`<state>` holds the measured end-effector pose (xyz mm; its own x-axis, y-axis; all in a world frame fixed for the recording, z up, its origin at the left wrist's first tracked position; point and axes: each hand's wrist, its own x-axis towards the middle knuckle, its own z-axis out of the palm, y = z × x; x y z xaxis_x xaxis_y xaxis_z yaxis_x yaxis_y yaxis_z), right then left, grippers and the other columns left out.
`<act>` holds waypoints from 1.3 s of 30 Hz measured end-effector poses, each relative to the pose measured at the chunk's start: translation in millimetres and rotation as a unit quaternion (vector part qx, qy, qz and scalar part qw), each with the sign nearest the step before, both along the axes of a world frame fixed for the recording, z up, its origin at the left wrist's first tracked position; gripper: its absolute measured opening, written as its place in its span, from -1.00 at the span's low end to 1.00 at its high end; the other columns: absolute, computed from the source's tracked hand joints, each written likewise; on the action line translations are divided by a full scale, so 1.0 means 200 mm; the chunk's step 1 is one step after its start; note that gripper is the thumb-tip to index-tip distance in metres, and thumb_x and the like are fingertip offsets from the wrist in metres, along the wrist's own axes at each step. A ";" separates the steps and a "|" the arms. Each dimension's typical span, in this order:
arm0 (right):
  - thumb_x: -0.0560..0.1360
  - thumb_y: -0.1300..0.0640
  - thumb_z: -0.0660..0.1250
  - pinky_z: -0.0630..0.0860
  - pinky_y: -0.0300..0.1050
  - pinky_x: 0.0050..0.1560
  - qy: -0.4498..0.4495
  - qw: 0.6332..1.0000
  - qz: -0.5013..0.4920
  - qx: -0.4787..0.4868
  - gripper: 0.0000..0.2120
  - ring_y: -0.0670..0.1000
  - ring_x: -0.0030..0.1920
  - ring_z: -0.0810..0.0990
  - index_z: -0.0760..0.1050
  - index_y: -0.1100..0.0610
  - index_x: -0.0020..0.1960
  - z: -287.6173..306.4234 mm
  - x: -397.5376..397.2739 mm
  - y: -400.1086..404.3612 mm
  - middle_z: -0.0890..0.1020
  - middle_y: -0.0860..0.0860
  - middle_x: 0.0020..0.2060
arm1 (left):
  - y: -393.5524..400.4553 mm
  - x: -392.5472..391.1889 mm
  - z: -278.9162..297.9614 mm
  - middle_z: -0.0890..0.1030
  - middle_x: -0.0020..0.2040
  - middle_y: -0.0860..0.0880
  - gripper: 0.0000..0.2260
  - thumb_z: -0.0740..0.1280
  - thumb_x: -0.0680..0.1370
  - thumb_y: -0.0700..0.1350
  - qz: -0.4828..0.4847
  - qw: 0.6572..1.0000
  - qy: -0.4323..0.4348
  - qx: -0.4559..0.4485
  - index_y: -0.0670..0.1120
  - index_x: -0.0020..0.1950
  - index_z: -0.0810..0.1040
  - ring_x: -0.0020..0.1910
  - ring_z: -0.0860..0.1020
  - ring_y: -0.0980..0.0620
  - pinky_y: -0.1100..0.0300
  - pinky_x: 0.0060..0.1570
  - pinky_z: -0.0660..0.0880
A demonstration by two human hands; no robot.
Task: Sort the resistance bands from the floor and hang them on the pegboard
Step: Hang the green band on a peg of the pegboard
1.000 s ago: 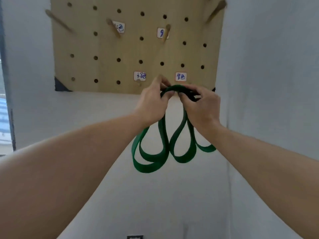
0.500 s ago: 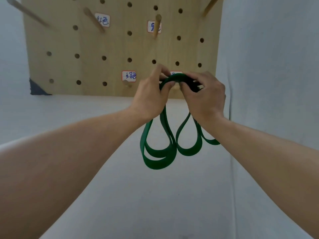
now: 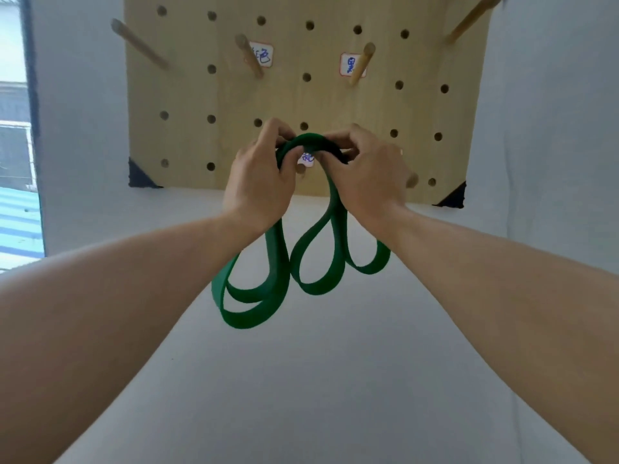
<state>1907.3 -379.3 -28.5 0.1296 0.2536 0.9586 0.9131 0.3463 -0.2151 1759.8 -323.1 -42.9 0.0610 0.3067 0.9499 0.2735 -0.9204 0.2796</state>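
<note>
Wooden pegboard (image 3: 201,95) with dowel pegs (image 3: 249,56) and little handwritten labels (image 3: 262,54) sits on a plain white wall (image 3: 335,380), window (image 3: 15,145) off to the left. Both the left hand (image 3: 259,182) and right hand (image 3: 365,175) pinch the top of a bunched green resistance band (image 3: 278,269) right in front of the board's lower edge. Its loops dangle between the wrists.

Pegboard (image 3: 301,102) pale matt wood; pegs (image 3: 360,63) wooden; green band (image 3: 254,313) matt rubber; labels (image 3: 348,63) paper
</note>
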 end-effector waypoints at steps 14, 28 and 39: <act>0.54 -0.06 0.42 0.41 -0.09 -0.22 -0.034 0.991 -0.118 -0.045 -0.87 -0.03 -0.11 0.63 0.65 -0.02 -0.01 -0.02 0.04 0.35 0.70 -0.11 -0.12 | 0.29 0.07 -0.10 0.59 0.18 -0.06 -0.70 0.34 0.61 -0.20 0.130 0.986 0.102 0.010 -0.04 0.34 0.59 0.06 0.57 -0.13 -0.01 -0.07 0.52; 0.54 0.06 0.41 0.30 -0.25 -0.34 -0.009 0.998 -0.059 -0.019 -0.83 -0.09 -0.27 0.46 0.42 0.07 -0.07 -0.16 0.12 0.39 0.54 -0.07 -0.20 | 0.39 0.11 -0.08 0.72 0.04 -0.14 -0.69 0.31 0.53 -0.28 0.057 0.992 0.022 0.109 -0.17 0.23 0.68 -0.03 0.66 -0.14 0.01 0.03 0.58; 0.64 0.09 0.34 0.57 -0.07 0.16 -0.088 0.994 -0.047 -0.031 -0.66 0.08 0.13 0.68 0.58 0.06 0.40 -0.18 0.10 0.33 0.70 0.05 0.21 | 0.37 0.07 -0.10 0.74 0.01 0.02 -0.75 0.37 0.58 -0.17 0.060 0.998 0.015 0.015 0.03 0.21 0.72 -0.07 0.64 0.04 0.19 -0.03 0.53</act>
<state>1926.6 -313.8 -64.0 -0.0138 0.3067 0.9517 0.9663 0.2486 -0.0662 1774.4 -249.6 -62.5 0.0539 0.2844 0.9572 0.3895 -0.8887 0.2421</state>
